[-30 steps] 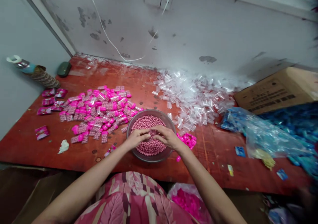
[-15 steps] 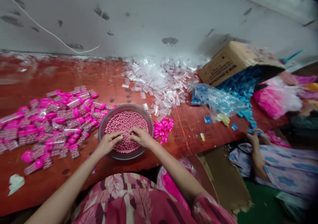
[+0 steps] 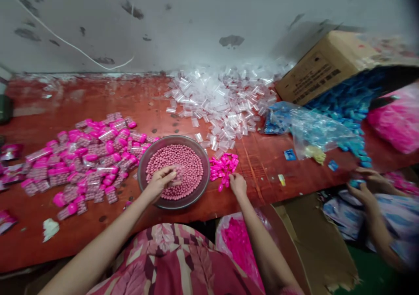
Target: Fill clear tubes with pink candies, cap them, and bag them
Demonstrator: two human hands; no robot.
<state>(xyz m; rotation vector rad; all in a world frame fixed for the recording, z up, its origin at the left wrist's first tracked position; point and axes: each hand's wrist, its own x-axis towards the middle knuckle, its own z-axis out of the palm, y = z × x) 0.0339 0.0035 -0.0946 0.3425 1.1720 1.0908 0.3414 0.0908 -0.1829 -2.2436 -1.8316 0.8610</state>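
Observation:
My left hand (image 3: 161, 181) is closed around a small clear plastic container (image 3: 178, 172), held over a dark round bowl (image 3: 207, 173). Small round pink beads (image 3: 183, 192) fill much of the bowl, and some seem to show inside the container. To the right of the bowl lies a little heap of bright pink caps (image 3: 223, 167). My right hand (image 3: 238, 185) is at the heap's right edge with its fingers drawn together; whatever is between the fingertips is hidden.
Bead-filled containers with pink caps (image 3: 88, 155) cover the left of the red table (image 3: 131, 90). Empty clear containers (image 3: 216, 98) are heaped at the back. On the right, a cardboard box (image 3: 314, 74) spills blue pieces (image 3: 350, 111), near a co-worker's hands (image 3: 366, 188).
My right hand has left the bowl and moved right to the pink caps. My left hand stays over the bowl, keeping the clear container. The view has shifted a little left.

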